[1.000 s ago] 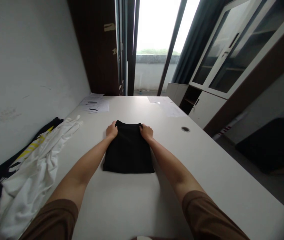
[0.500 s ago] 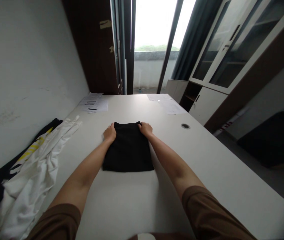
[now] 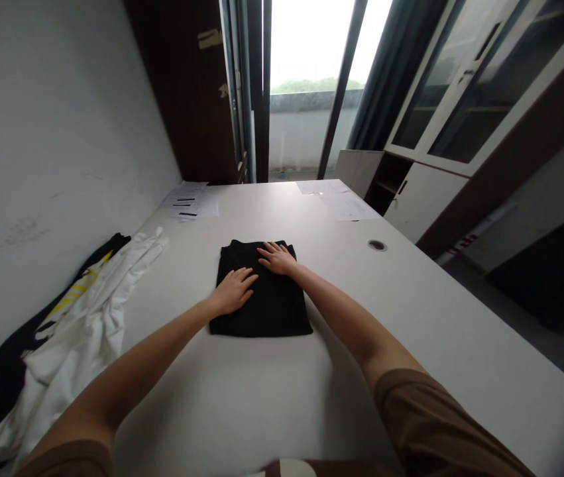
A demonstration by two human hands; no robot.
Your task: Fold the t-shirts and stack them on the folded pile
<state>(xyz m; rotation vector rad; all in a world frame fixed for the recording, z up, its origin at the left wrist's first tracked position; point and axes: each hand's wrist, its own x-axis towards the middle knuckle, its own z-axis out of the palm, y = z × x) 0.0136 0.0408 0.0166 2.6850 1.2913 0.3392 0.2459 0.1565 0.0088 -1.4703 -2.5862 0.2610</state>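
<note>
A folded black garment point(image 3: 272, 308) lies flat on the white table point(image 3: 202, 391) in front of me, its exact kind not clear. My left hand point(image 3: 233, 291) rests on the left part of the cloth, fingers spread and pointing to the right. Near the far right corner, my right hand point(image 3: 278, 257) lies palm down on the same garment with its fingers stretched out. Neither hand grips the fabric.
Along the wall on the left lie a white garment point(image 3: 83, 338) and a black one with yellow print point(image 3: 70, 291). Papers sit at the far left point(image 3: 192, 202) and far right point(image 3: 344, 202). A round cable hole point(image 3: 377, 245) is on the right.
Both hands have let go of the garment's far corners. The left hand has come nearer and inward over the cloth; the right has flattened onto it. The view has shifted slightly.
</note>
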